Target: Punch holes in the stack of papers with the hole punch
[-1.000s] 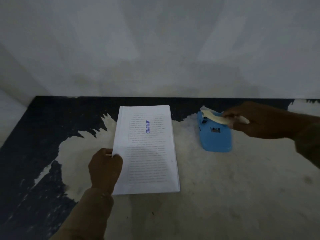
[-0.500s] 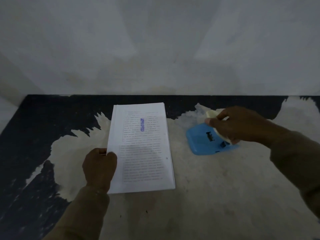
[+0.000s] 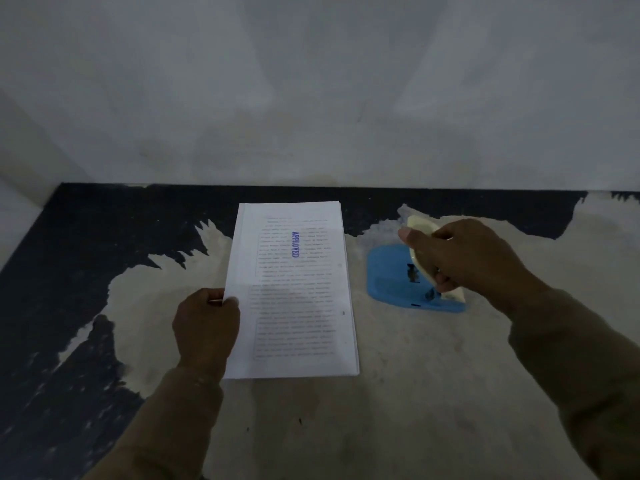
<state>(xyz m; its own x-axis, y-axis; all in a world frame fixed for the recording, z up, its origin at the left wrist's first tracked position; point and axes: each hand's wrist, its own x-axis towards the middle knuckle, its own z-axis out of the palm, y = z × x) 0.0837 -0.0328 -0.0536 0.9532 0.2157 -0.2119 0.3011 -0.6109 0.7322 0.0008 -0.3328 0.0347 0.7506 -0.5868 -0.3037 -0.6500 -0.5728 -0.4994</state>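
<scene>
Our right hand (image 3: 464,258) is wrapped around the cream lever (image 3: 420,252) of the blue hole punch (image 3: 391,271), fingers curled over the top and thumb at the far end. Our left hand (image 3: 204,323) pinches the left edge of the stack of papers (image 3: 294,292) between thumb and fingers, about halfway down its long side.

A second ago the punch sat flat with its length running away from us, and the right hand only touched the lever's end. Half a second ago the hand had closed over it and begun turning it. Now the punch is turned further, its base angled towards the stack and standing closer to the stack's right edge, though the two are not touching. We judge that the tool is being brought round so its slot can meet the paper; no holes have been punched yet.

The stack, stamped "APPROVED" (image 3: 295,244), has barely shifted on the worn table (image 3: 381,410), and our left hand's grip on it is unchanged. The view itself has drifted slightly.
</scene>
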